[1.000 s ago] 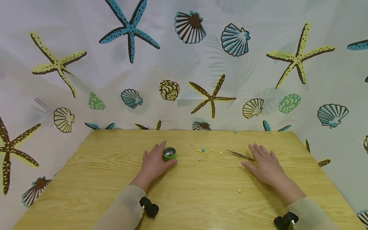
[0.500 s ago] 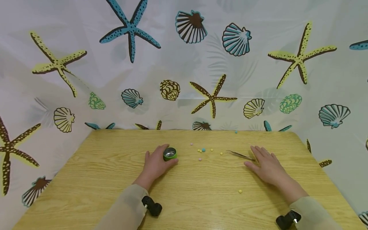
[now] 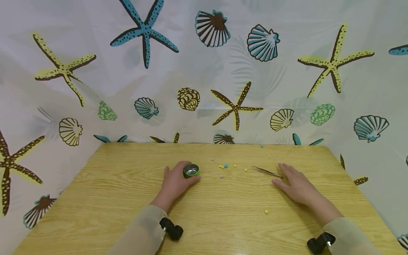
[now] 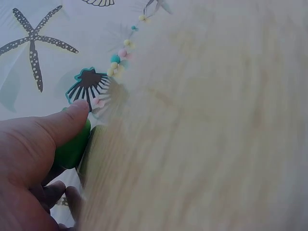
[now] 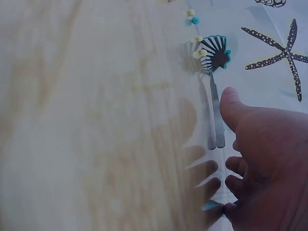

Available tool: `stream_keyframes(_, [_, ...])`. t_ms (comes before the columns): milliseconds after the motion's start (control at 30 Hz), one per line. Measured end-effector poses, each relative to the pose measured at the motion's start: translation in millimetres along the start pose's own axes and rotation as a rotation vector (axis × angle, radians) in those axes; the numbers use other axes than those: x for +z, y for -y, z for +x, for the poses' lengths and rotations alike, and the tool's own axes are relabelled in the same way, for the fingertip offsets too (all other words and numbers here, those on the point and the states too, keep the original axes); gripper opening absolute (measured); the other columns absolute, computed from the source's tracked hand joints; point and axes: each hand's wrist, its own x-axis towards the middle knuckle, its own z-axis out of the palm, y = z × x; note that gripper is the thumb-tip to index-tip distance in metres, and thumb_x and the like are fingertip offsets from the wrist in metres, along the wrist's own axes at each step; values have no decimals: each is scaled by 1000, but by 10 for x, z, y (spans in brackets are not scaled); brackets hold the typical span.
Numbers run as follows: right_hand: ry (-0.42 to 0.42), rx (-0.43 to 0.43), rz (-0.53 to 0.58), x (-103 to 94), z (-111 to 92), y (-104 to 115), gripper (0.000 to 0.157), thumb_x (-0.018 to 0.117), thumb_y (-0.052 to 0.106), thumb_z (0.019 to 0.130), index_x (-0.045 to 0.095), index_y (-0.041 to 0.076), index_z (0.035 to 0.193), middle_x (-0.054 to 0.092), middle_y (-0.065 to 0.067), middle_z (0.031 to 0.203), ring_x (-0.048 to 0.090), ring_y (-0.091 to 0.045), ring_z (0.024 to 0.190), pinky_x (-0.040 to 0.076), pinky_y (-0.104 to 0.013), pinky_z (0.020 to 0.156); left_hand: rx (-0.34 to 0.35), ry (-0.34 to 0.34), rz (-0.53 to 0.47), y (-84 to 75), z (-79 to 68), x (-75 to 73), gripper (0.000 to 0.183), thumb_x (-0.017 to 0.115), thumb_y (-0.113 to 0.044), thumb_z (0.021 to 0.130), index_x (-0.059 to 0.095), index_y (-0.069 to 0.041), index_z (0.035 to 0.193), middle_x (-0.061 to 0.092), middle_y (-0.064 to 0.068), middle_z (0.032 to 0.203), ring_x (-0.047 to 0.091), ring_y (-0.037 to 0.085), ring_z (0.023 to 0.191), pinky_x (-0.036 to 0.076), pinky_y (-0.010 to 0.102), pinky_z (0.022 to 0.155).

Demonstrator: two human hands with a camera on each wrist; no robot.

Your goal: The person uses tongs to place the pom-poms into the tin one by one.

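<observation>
My left hand [image 3: 175,182] holds a small round green tin [image 3: 191,170] with a shiny metal inside, its open top facing up. In the left wrist view the thumb lies along the side of the green tin [image 4: 72,151], and the fingers behind it are partly hidden. My right hand [image 3: 296,186] is held low over the wooden table with its fingers extended, palm down. Close beside its fingertips lies a pair of metal tweezers [image 3: 266,172], tips pointing left. The right wrist view shows the tweezers [image 5: 218,115] next to the thumb, with nothing in the hand.
Between tin and tweezers lie several small yellow and pink beads and a larger blue bead [image 3: 225,165]. A yellow bead [image 3: 266,211] sits nearer the front, and a small teal bead [image 3: 262,145] at the table's back edge. A shell-patterned curtain [image 3: 204,71] hangs behind.
My left hand has curled its fingers round the green tin and shifted it slightly right. My right hand has moved a little to the right and back, still beside the tweezers.
</observation>
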Motion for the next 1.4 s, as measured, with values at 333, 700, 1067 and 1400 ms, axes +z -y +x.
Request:
stream_keyframes(333, [0,-8,-2,-1,14,-10,85,61,50,113,34,-9,168,33,-38,170,29,-61,156,23,-77,125,52,1,-25,-136,-11,149,63,92,-33,94,67,-1,143,69,20,143,64,43,136,8,76,129])
stream_keyframes(700, [-28,-31,9,-19,44,21,77,65,46,112,44,-8,164,40,-38,166,35,-63,153,29,-78,122,55,44,-12,-175,-24,195,69,94,-35,92,66,-5,148,64,19,153,42,45,157,2,73,131])
stream_keyframes(1067, [-46,-18,14,10,117,19,64,69,39,111,56,-6,157,44,-37,163,40,-63,149,31,-77,121,110,85,-36,-175,-59,201,70,94,-34,92,67,-7,150,66,18,151,47,44,154,4,70,132])
stream_keyframes(1400, [-46,41,59,-4,162,15,55,71,38,110,66,-1,149,46,-35,163,41,-61,149,36,-75,119,132,122,-39,-232,-88,221,79,94,-36,91,61,-8,157,64,14,155,51,40,152,2,69,133])
